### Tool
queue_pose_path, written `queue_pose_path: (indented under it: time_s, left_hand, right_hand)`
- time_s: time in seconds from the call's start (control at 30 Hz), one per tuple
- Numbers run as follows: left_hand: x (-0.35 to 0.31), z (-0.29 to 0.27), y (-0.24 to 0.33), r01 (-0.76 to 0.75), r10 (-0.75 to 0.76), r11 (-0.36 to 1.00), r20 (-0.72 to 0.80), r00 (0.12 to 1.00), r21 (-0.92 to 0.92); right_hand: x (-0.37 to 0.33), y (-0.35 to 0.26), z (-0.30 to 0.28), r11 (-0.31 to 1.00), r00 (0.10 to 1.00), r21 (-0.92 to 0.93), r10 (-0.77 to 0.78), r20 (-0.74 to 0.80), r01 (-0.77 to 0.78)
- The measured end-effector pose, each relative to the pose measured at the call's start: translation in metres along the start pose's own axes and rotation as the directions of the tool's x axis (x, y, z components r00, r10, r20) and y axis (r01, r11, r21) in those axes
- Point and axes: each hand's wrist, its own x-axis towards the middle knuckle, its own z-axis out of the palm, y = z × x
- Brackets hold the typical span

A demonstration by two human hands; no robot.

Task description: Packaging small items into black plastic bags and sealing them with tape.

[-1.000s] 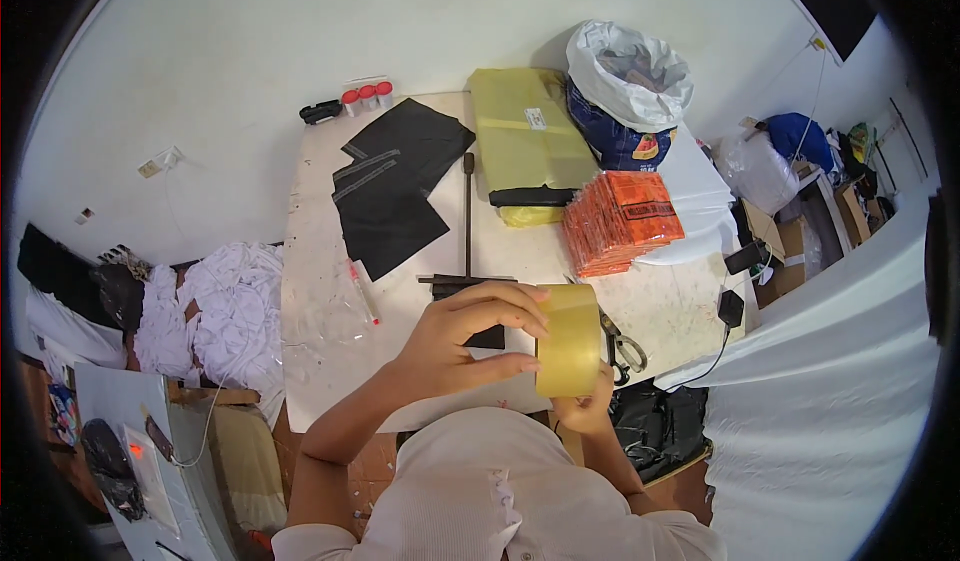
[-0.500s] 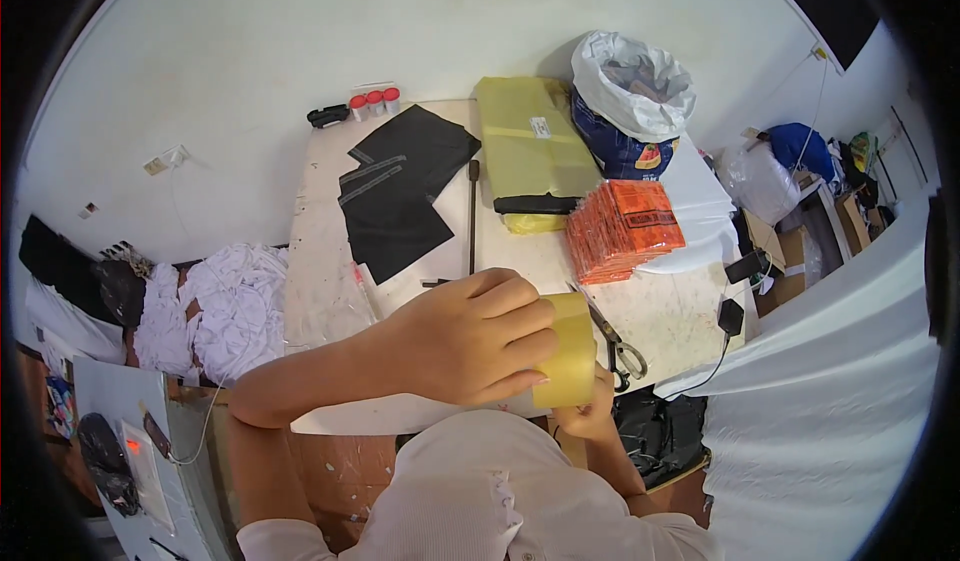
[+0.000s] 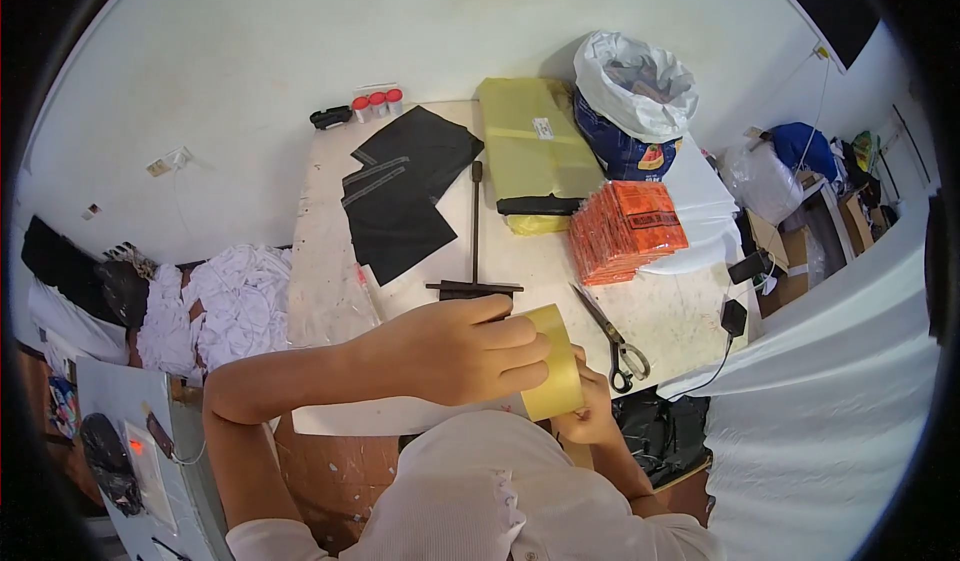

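A wide roll of yellowish packing tape (image 3: 553, 363) is held tilted above the near edge of the table, close to my body. My left hand (image 3: 465, 356) lies against its left side with curled fingers; the fingertips are partly hidden at the roll's edge. From the right, my right hand (image 3: 587, 401) grips the roll, and the tape covers some of its fingers. Scissors (image 3: 615, 344) with dark handles lie just right of the roll. Beyond my left hand, a dark metal rod with a crossbar (image 3: 475, 231) rests on the table.
Black bags (image 3: 405, 186) lie at the far left of the table (image 3: 320, 201). Yellow packaging (image 3: 535, 146), a stack of orange packets (image 3: 628, 231) and a blue-and-white sack (image 3: 632, 101) occupy the far right. A black adapter (image 3: 733, 317) sits at the right edge.
The tape roll has tilted and shifted slightly left and lower, both hands moving with it. The rod's crossbar and more of the scissors now show.
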Motion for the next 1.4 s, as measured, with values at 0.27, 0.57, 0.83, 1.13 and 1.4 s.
queue_pose_path:
  time_s: [0.27,0.57,0.83,1.13,1.4]
  left_hand:
    - [-0.004,-0.001,0.002,0.016,-0.016,1.000,0.039,0.999,-0.014]
    - [-0.006,-0.007,0.003,0.016,-0.013,0.999,0.068,0.998,-0.042]
    - [-0.013,-0.013,-0.011,0.038,-0.013,0.978,0.120,0.993,-0.207]
    - [-0.022,0.003,0.032,0.439,-0.684,0.470,-0.002,0.729,-0.765]
    - [-0.016,0.018,0.048,0.322,-0.720,0.521,-0.204,0.663,-0.791]
  right_hand:
    - [0.003,0.000,0.002,0.999,0.998,0.020,0.048,0.026,-0.049]
    - [0.007,-0.005,0.000,0.996,0.991,0.070,0.053,0.121,-0.062]
    - [0.004,-0.001,0.001,0.992,0.988,0.101,0.054,0.142,-0.069]
    - [0.000,-0.006,0.006,0.993,0.996,0.075,0.090,0.015,-0.091]
    - [0.008,-0.011,0.011,0.999,0.999,0.010,0.047,-0.009,-0.047]
